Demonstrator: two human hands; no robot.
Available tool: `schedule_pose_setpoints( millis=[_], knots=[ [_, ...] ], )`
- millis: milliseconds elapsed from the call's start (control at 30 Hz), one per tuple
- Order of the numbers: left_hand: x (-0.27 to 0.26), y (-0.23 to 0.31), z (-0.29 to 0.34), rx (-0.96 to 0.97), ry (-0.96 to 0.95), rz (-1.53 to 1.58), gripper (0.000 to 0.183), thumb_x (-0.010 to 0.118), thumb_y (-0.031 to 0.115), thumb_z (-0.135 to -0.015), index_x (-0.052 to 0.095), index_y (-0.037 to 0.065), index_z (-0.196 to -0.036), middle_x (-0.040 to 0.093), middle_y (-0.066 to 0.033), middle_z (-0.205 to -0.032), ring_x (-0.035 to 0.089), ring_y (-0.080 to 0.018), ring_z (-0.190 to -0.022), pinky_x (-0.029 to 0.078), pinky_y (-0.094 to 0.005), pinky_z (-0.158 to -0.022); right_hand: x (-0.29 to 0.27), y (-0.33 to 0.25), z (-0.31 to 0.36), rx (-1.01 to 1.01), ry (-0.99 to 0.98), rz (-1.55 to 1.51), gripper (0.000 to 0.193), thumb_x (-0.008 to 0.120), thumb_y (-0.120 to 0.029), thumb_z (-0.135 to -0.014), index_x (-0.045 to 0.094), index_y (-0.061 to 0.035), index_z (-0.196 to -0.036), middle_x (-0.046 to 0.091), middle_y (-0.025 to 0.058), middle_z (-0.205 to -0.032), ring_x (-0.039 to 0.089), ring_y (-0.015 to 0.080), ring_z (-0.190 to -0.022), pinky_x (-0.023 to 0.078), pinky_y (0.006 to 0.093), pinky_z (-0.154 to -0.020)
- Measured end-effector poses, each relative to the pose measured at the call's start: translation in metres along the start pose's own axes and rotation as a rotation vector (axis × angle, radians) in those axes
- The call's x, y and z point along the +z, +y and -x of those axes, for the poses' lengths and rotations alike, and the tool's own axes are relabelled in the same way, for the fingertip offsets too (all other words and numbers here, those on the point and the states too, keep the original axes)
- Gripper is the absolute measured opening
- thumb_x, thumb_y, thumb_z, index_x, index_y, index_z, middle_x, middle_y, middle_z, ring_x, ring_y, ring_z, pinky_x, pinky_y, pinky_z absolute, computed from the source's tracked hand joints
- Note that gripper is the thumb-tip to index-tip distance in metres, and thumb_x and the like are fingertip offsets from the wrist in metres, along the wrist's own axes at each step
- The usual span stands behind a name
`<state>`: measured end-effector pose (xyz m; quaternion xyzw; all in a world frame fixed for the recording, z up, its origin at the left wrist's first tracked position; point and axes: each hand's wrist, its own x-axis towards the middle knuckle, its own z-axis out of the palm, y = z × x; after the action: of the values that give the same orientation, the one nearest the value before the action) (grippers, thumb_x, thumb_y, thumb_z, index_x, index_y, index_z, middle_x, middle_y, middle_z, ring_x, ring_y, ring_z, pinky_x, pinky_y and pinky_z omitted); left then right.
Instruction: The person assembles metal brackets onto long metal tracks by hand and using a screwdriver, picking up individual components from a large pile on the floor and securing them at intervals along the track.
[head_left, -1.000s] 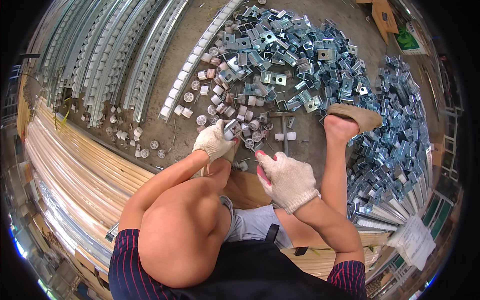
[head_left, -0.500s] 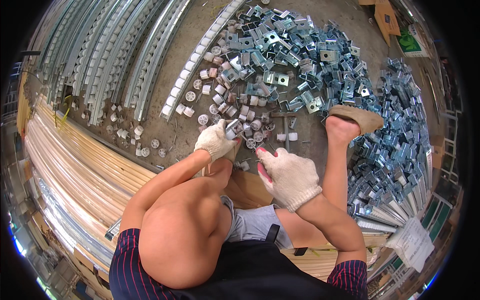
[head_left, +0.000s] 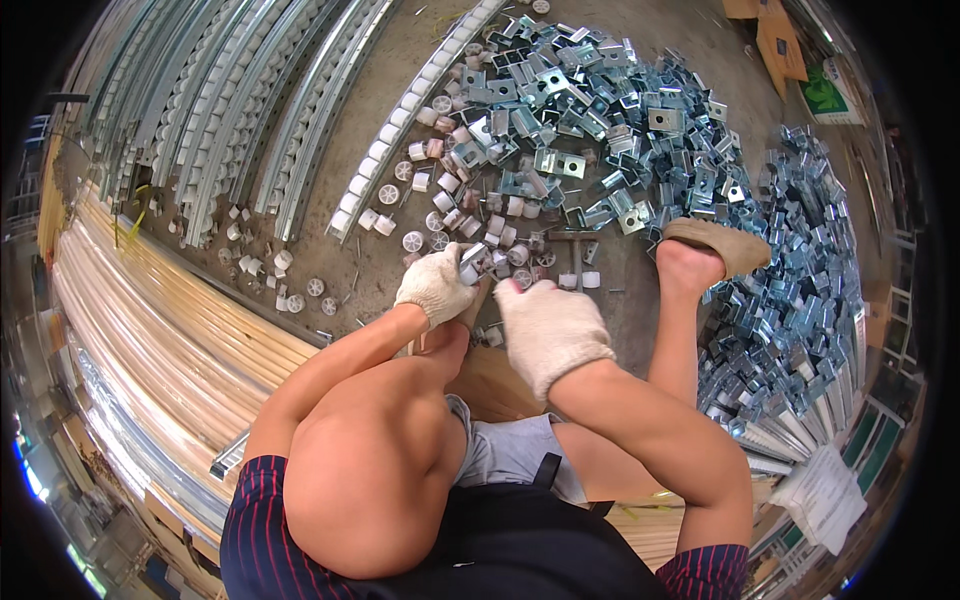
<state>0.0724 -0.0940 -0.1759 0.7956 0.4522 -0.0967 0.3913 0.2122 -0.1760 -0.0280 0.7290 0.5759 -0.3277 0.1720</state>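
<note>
My left hand (head_left: pixel 438 287), in a cream knit glove, is closed on a small shiny metal bracket (head_left: pixel 471 268) just beyond my bent knee. My right hand (head_left: pixel 556 332), gloved alike with pink on the fingertips, reaches to the bracket's right side. Its fingers are drawn together close to the bracket; whatever is between them is too small or hidden. Just past my hands lie loose white plastic roller wheels (head_left: pixel 413 241), some with thin pins. A hammer (head_left: pixel 575 258) rests on the floor beyond my right hand.
A large heap of zinc-coloured metal brackets (head_left: pixel 665 120) spreads from far centre to the right, around my sandalled foot (head_left: pixel 722 246). Metal rails with white rollers (head_left: pixel 372 160) lie at far left. Wrapped long tubes (head_left: pixel 180 300) run along the left. Cardboard (head_left: pixel 778 45) lies far right.
My right hand has moved left and a little away from me, bringing its fingers up to the bracket. The left hand keeps its hold, and the whole view has shifted slightly.
</note>
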Motion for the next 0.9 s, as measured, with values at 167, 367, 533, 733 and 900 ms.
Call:
schedule_pose_setpoints(
  millis=[167, 367, 533, 733, 900],
  knots=[
    [0.002, -0.004, -0.005, -0.005, -0.020, -0.035, 0.055, 0.075, 0.036, -0.080, 0.063, 0.007, -0.125, 0.075, -0.0245, -0.101, 0.072, -0.0433, -0.098, 0.057, -0.0505, -0.088, 0.026, 0.034, -0.005, 0.029, -0.264, -0.634, 0.046, 0.056, -0.019, -0.100, 0.047, -0.0018, -0.142, 0.073, 0.0169, -0.094, 0.076, 0.0296, -0.075, 0.059, 0.0413, -0.059],
    [0.009, -0.009, -0.011, 0.005, -0.036, -0.041, 0.053, 0.076, 0.036, -0.079, 0.063, 0.005, -0.121, 0.074, -0.0265, -0.098, 0.072, -0.0442, -0.097, 0.057, -0.0508, -0.088, 0.091, -0.006, 0.005, 0.346, -0.255, -1.815, 0.050, 0.063, -0.020, -0.103, 0.041, -0.0079, -0.147, 0.065, 0.0059, -0.088, 0.060, 0.0163, -0.049, 0.044, 0.0283, -0.040],
    [0.006, -0.003, -0.013, 0.018, -0.029, -0.052, 0.054, 0.077, 0.037, -0.078, 0.063, 0.004, -0.118, 0.074, -0.0266, -0.097, 0.072, -0.0440, -0.096, 0.057, -0.0507, -0.087, 0.145, -0.031, 0.002, 0.259, 0.242, -1.563, 0.055, 0.062, -0.017, -0.100, 0.045, -0.0052, -0.151, 0.072, 0.0160, -0.095, 0.072, 0.0265, -0.079, 0.056, 0.0380, -0.066],
    [0.008, -0.005, -0.015, 0.020, -0.044, -0.074, 0.054, 0.077, 0.037, -0.077, 0.063, 0.004, -0.117, 0.073, -0.0267, -0.095, 0.072, -0.0450, -0.095, 0.057, -0.0509, -0.086, 0.146, -0.023, 0.016, 0.168, 0.345, -1.159, 0.060, 0.060, -0.016, -0.097, 0.042, -0.0053, -0.154, 0.068, 0.0331, -0.113, 0.066, 0.0515, -0.102, 0.054, 0.0548, -0.087],
    [0.004, 0.004, -0.015, 0.013, -0.031, -0.062, 0.050, 0.076, 0.036, -0.077, 0.062, 0.004, -0.112, 0.073, -0.0268, -0.094, 0.071, -0.0458, -0.095, 0.057, -0.0511, -0.086, 0.161, -0.044, 0.017, 0.187, 0.440, -1.117, 0.066, 0.060, -0.016, -0.096, 0.036, -0.0056, -0.157, 0.069, 0.0339, -0.105, 0.067, 0.0526, -0.095, 0.054, 0.0577, -0.081]
  ],
)
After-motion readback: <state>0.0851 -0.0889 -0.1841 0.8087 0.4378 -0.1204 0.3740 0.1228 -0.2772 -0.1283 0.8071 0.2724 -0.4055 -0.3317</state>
